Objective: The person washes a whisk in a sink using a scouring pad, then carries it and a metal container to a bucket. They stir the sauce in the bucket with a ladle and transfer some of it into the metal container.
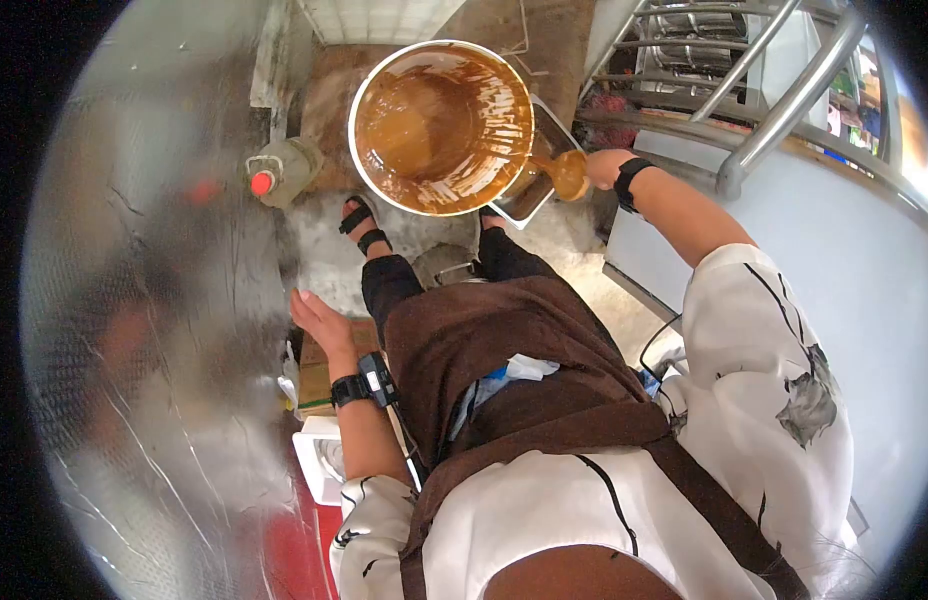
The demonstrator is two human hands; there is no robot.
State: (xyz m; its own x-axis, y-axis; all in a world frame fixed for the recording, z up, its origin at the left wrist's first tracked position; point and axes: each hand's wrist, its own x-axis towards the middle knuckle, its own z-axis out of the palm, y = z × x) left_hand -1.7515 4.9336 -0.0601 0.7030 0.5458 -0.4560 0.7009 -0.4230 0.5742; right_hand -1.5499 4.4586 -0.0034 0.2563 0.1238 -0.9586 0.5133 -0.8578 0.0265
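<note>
A white-rimmed bucket (360,165) stands in front of me, with thick brown sauce (396,140) pooled inside and streaked over its wall. My right hand (608,169) is beside the bucket's right rim, its fingers closed around a utensil (565,174) coated in the same sauce. The coating hides the utensil's exact kind. Partly under the bucket's right side is a rectangular tray (522,212) with a pale rim. My left hand (322,322) hangs at the left, holding nothing, with its fingers loosely extended beside the shiny metal surface.
A container with a red cap (263,183) stands left of the bucket. Metal railing (796,100) runs along the upper right above a white panel (784,240). A shiny sheet-metal surface (174,400) fills the left. A white box-like item (319,460) sits below my left forearm.
</note>
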